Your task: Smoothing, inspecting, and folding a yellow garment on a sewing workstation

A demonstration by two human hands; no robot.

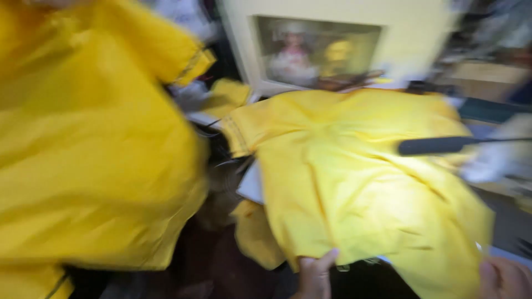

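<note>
The whole view is motion-blurred. A yellow garment [354,182] lies spread over a flat surface in the middle and right. My left hand [317,275] is at the bottom centre, its thumb raised against the garment's near hem, gripping that edge. My right hand [505,278] shows only partly in the bottom right corner, touching the same garment's lower right edge; its fingers are hidden. A second, larger yellow garment [94,138] fills the left side, close to the camera.
A black handle with a thin rod [438,145] lies across the garment's right side. Behind stands a pale framed picture [316,50]. A white board edge [252,185] shows under the garment. Blurred clutter fills the far right.
</note>
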